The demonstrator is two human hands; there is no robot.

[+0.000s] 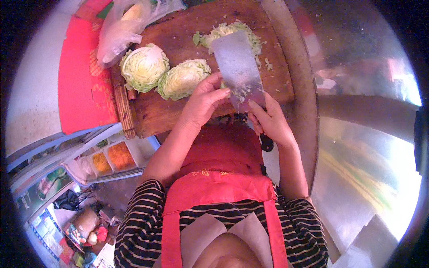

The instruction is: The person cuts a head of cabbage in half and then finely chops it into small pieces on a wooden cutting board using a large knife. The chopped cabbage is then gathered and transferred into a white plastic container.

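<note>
My right hand [269, 119] grips a cleaver [236, 60] by its dark handle, near the heel of the broad blade. Bits of cabbage cling to the blade's lower face. At the blade's left edge is my left hand [209, 98], thumb and fingers pinched together; whether it touches the blade or holds a scrap is unclear. Beyond and partly behind the blade lies shredded cabbage [253, 35] on a wooden cutting board [174, 33]. Two cut cabbage pieces rest left of my hands: one cabbage piece [145, 67] at the far left, another cabbage piece [183, 79] beside it.
A clear plastic bag [115, 40] with pale contents lies at the board's upper left corner, next to a red box [78, 80]. Below left, containers of shredded orange food [120, 155] sit in a blue-edged unit. A metal surface [352, 160] spans the right.
</note>
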